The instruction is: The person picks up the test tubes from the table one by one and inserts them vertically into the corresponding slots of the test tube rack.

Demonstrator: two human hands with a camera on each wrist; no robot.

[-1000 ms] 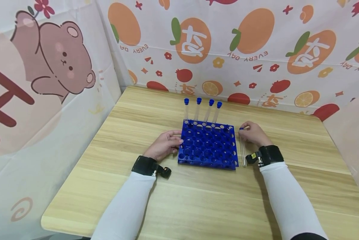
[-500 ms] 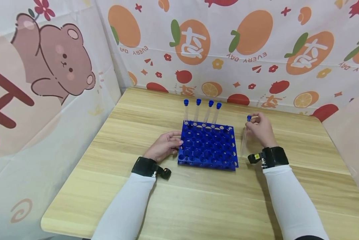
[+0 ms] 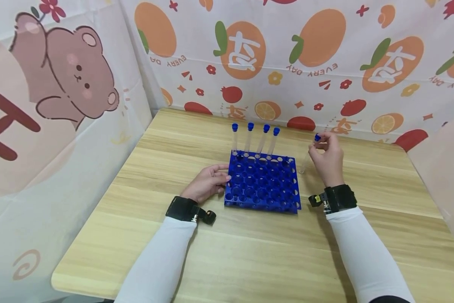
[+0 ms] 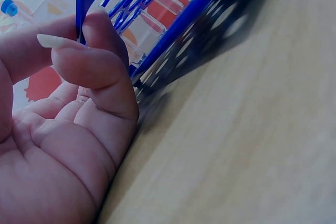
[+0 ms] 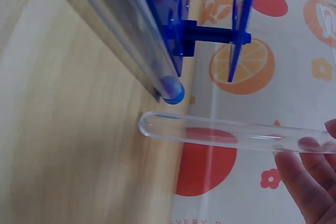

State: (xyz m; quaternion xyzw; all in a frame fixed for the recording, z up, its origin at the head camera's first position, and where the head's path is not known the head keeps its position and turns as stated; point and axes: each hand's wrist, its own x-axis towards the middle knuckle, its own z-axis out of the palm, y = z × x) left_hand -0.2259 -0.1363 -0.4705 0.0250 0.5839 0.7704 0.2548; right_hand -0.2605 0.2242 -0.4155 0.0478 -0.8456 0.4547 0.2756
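Note:
A blue test tube rack (image 3: 263, 181) with round holes stands mid-table. Several blue-capped test tubes (image 3: 265, 141) stand in its far row. My left hand (image 3: 208, 183) holds the rack's left edge between thumb and fingers; the left wrist view shows the thumb (image 4: 89, 66) close against the blue plate. To the right of the rack, my right hand (image 3: 328, 158) pinches another clear test tube near its blue cap (image 3: 317, 137). This tube (image 5: 210, 129) is tilted, its rounded bottom pointing toward the rack.
In the right wrist view a clear tube-like shape (image 5: 121, 24) with a blue end lies close beside the rack. The wooden table (image 3: 227, 256) meets a fruit-print cloth (image 3: 284, 92) at the back and a bear-print cloth (image 3: 79, 75) at the left.
My right hand has lifted the test tube off the table beside the rack and moved it farther back, tilting the capped end away. The left hand and rack stay in place.

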